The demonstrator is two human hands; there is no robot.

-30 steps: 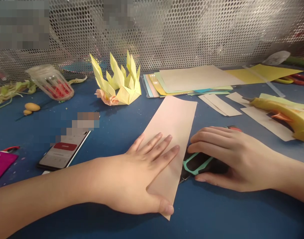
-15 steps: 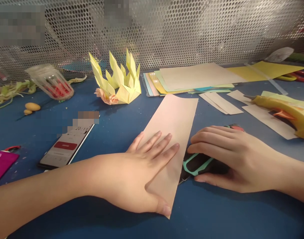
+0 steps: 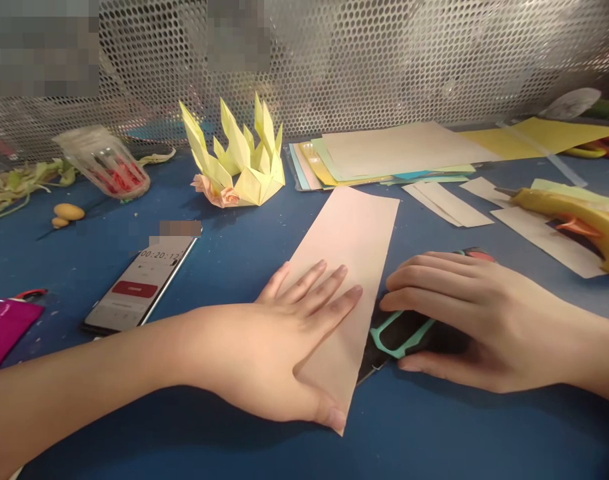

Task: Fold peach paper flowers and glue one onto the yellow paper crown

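My left hand (image 3: 279, 353) lies flat with its fingers spread on a long strip of pale pink paper (image 3: 354, 230), pressing it against the blue table. The paper's near corner shows beside my thumb. To the right, my right hand (image 3: 464, 320) curls over a black tool with a teal loop (image 3: 402, 341), thumb on its near side and fingers on its far side. Most of that tool is hidden under my palm, so its exact kind cannot be made out. Its left end meets the paper's right edge. A bit of red shows beyond my knuckles.
A folded yellow paper crown (image 3: 244, 167), a jar with red bits (image 3: 109, 167) and a phone (image 3: 142, 287) stand or lie leftward. Stacked coloured paper (image 3: 394, 150) lies behind. Paper strips (image 3: 449, 203) and a yellow glue gun (image 3: 574, 213) are at right, before a perforated metal screen (image 3: 334, 67).
The view has shifted slightly, and the phone's timer has gone up by a second. Both hands keep nearly the same place and pose; the paper stays under my left hand.
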